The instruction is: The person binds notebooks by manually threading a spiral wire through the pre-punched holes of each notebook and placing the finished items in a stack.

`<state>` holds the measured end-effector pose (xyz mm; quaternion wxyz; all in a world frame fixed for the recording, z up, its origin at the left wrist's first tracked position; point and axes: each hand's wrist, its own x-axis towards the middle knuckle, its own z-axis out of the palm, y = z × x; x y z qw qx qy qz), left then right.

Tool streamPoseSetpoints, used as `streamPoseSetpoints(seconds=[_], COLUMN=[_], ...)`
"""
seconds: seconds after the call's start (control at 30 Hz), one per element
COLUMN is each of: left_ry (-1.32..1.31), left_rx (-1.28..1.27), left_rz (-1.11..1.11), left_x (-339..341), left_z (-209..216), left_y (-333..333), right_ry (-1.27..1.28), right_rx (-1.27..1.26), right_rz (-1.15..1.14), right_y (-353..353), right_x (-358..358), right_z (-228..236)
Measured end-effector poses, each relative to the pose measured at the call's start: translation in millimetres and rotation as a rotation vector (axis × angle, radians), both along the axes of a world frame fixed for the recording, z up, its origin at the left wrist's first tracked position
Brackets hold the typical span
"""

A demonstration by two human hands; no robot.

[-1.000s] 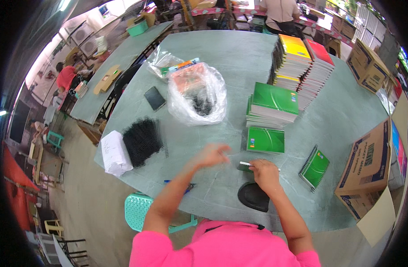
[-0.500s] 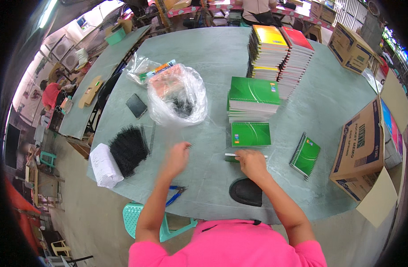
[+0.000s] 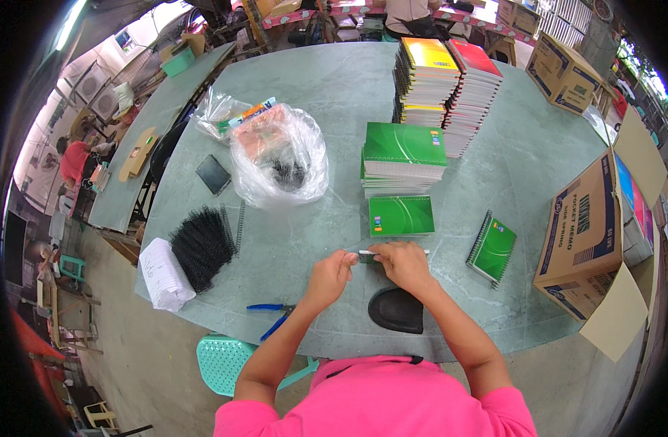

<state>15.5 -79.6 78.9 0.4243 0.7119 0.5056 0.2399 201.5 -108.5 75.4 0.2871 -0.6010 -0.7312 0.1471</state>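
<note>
On the near side of the bench (image 3: pixel 319 80), the right hand (image 3: pixel 402 264) grips a thin notepad (image 3: pixel 365 255) near a green notebook (image 3: pixel 401 216). The left hand (image 3: pixel 335 275), fingers bunched, is by the notepad's left end; whether it holds anything, I cannot tell.

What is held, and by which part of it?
The right hand holds a small green-and-white rectangular notebook by its upper edge. The left hand is near its left end; whether it grips anything cannot be told.
</note>
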Motion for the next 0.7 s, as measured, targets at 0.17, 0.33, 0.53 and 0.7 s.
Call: streamPoseSetpoints(seconds=[0.17,0.33,0.53,0.7], left_ry=[-0.004,-0.14,-0.03,0.173], left_rx=[0.005,0.14,0.209,-0.113], left_rz=[0.03,-0.102,-0.192,-0.288], left_x=[1,-7,-7,-27], left_z=[-11,-11,1,-1], left_y=[9,18,20,31], right_ry=[-0.019,-0.131,-0.063,0.107], right_rx=[-0.019,0.059,0.163,0.117], right_rz=[0.016,0.018,-0.006,-0.04], right_y=[-1,-4,3,5], right_x=[-1,-3,-27,-24], right_z=[1,2,-6,-3])
